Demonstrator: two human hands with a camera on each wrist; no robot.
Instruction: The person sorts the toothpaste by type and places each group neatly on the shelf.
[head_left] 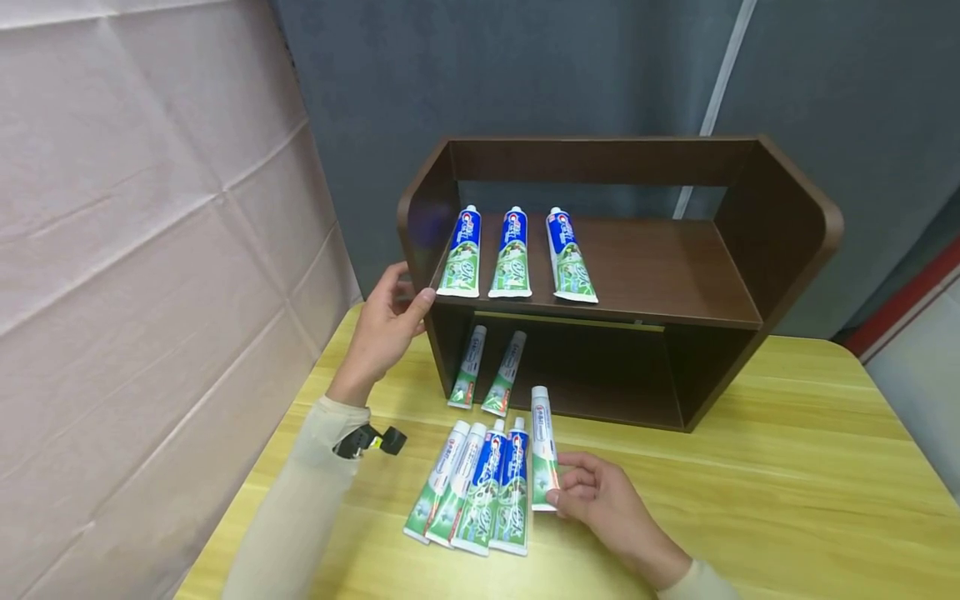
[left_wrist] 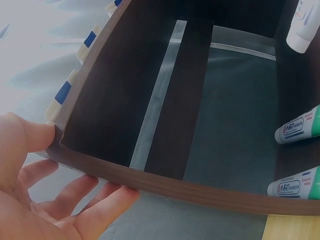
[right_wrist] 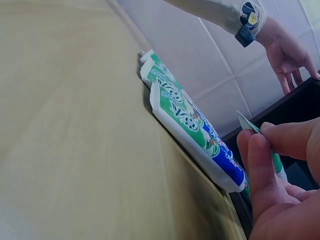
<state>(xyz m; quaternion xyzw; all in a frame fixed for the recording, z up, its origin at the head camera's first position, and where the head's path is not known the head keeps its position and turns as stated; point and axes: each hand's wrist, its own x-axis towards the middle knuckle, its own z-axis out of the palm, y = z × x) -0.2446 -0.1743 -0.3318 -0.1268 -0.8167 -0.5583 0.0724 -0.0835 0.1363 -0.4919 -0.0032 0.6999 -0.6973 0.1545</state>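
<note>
My right hand (head_left: 603,504) pinches the flat green end of a white-and-green toothpaste tube (head_left: 543,442), thumb on one face and fingers on the other. The tube's cap points at the lower compartment of a dark brown shelf (head_left: 600,312). With thumb at the front edge and fingers along the outer side, my left hand (head_left: 382,321) holds the shelf's left side panel (left_wrist: 115,172). On the upper board lie three blue-and-green toothpaste tubes (head_left: 513,254). Two white-and-green tubes (head_left: 468,367) lie in the lower compartment, at its left.
In front of the shelf, two white-and-green tubes (head_left: 437,483) and two blue-and-green tubes (head_left: 513,492) lie side by side on the yellow wooden table (head_left: 787,467). A pale cloth (head_left: 165,183) hangs at the left, and a dark grey curtain (head_left: 525,67) behind the shelf.
</note>
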